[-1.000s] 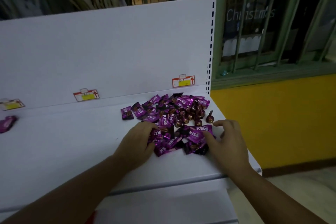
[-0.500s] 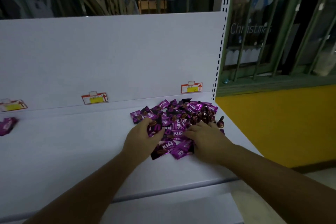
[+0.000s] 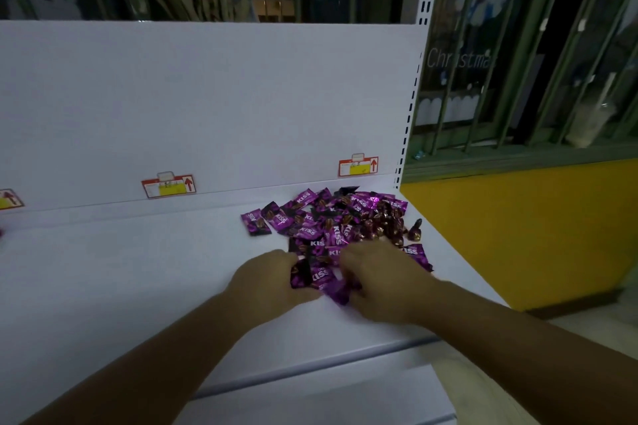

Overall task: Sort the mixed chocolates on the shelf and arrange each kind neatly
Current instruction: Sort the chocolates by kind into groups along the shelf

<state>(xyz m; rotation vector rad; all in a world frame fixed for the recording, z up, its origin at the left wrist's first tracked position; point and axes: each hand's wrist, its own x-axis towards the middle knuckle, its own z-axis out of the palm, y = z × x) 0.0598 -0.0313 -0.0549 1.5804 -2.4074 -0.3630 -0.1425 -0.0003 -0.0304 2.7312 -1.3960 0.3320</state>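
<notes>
A mixed heap of purple KISS packets (image 3: 310, 217) lies at the right end of the white shelf (image 3: 138, 269). Brown foil drop-shaped chocolates (image 3: 383, 226) are bunched at the heap's right side, and one brown drop (image 3: 415, 230) stands apart near the shelf's right edge. My left hand (image 3: 272, 281) and my right hand (image 3: 378, 281) sit at the heap's near side. They curl inward from both sides around a small bunch of purple packets (image 3: 321, 278), which is pressed between them. My right hand hides part of the heap.
Red and yellow price tags (image 3: 168, 186) (image 3: 358, 166) are stuck along the back panel. The shelf ends at the right beside a yellow wall (image 3: 518, 235). A lower shelf (image 3: 310, 397) juts out beneath my arms. Bare shelf stretches to the left.
My hands have drawn closer together. The right one slid left from the heap's right edge, and the near packets are now bunched between both hands.
</notes>
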